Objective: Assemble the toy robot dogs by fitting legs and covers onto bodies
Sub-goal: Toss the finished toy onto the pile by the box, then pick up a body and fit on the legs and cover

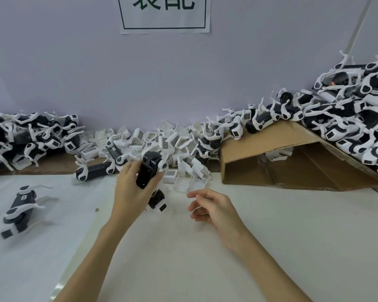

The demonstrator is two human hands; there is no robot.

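Gripping a black dog body (147,171), left hand (131,190); right hand (214,209) hovers relaxed, empty.

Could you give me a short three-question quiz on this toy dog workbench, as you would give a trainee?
1. Which hand holds the black toy body?
2. True or false: the right hand grips a white cover.
3. The cardboard box lies: A) upright, B) tipped on its side, C) flattened.

Key:
1. The left hand.
2. False; its fingers hang relaxed and hold nothing.
3. B, with toy dogs piled on top.
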